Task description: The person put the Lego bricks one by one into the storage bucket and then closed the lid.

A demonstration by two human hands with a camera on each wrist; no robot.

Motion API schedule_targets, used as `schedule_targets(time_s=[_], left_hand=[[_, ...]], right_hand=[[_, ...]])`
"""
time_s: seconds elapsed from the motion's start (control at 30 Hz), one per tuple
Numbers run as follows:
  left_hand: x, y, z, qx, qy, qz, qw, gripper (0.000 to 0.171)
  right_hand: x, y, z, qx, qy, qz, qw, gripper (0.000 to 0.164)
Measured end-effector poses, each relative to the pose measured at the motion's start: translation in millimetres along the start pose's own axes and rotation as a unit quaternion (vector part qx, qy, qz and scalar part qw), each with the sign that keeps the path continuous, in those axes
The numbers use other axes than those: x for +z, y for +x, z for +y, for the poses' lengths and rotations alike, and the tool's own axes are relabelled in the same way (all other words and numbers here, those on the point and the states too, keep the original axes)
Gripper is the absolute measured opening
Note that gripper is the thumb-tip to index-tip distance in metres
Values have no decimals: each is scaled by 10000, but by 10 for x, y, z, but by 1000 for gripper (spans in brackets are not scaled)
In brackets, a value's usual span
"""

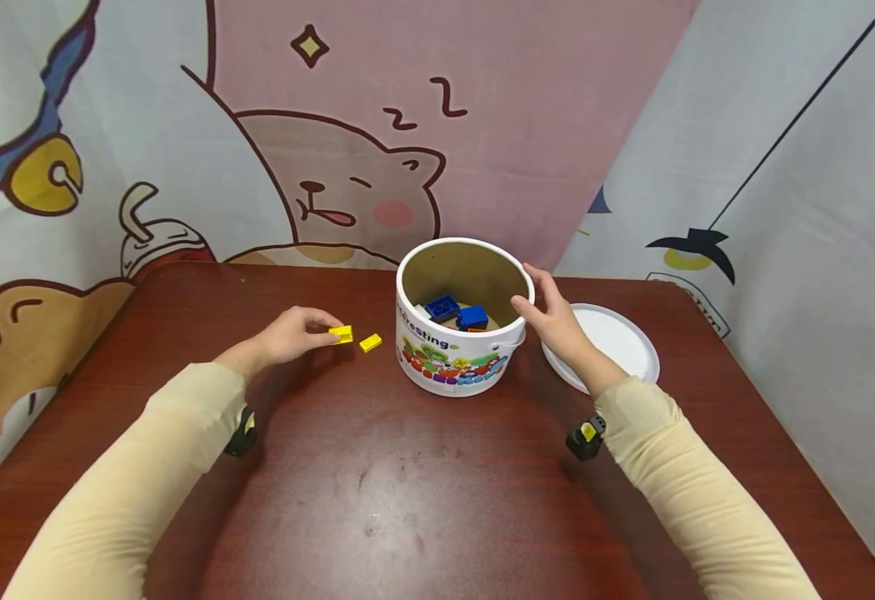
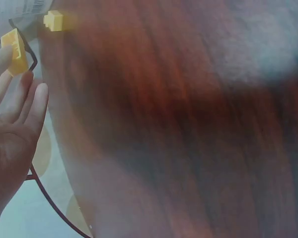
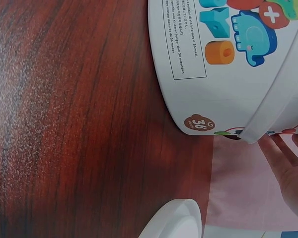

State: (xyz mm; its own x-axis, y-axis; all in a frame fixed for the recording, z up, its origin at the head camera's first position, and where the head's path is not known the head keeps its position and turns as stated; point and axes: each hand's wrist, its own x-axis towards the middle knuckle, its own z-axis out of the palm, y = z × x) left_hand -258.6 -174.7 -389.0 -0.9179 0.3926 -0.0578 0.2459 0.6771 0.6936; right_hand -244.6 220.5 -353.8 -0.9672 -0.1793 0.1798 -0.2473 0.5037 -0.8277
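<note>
Yellow brick (image 1: 342, 334): left hand (image 1: 291, 336) is pinching it by its sides; likely light, rigid, slick. Right hand (image 1: 553, 321) is gripping the bucket (image 1: 456, 367) rim.

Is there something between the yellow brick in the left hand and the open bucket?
Only a second yellow brick lies on the table between the held brick and the bucket, and it is low and small. The left hand pinches its brick. The bucket mouth is open; the right hand holds its far rim.
</note>
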Motion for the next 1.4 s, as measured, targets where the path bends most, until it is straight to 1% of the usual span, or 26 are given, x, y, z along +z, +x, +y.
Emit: schedule_targets(time_s=[0.17, 0.4, 0.6, 0.73, 0.93, 1.03, 1.17, 1.4], left_hand=[[-78, 31, 70, -62, -97, 188, 9998, 27], [-272, 45, 216, -157, -182, 350, 9991, 32], [-437, 53, 399, -138, -146, 465, 9987, 36], [-503, 80, 521, -86, -233, 526, 9983, 36], [-542, 152, 716, -7, -388, 510, 9979, 33], [-541, 188, 822, 119, -439, 496, 9977, 33], [-518, 242, 944, 275, -532, 475, 9971, 32], [-451, 325, 1129, 516, -605, 534, 9954, 31]], right_hand=[[-6, -9, -13, 30, 35, 9, 10000, 60], [-12, -20, -42, 63, 93, -36, 9999, 61], [-20, -10, -41, 99, 60, -23, 9999, 63], [-19, -11, -41, 110, 72, -30, 9999, 62], [-9, -8, -39, 116, 106, -63, 9999, 62], [-2, -2, -37, 116, 137, -76, 9998, 62], [2, 3, -31, 96, 164, -70, 9998, 62], [3, -3, -36, 89, 109, -35, 9999, 62]])
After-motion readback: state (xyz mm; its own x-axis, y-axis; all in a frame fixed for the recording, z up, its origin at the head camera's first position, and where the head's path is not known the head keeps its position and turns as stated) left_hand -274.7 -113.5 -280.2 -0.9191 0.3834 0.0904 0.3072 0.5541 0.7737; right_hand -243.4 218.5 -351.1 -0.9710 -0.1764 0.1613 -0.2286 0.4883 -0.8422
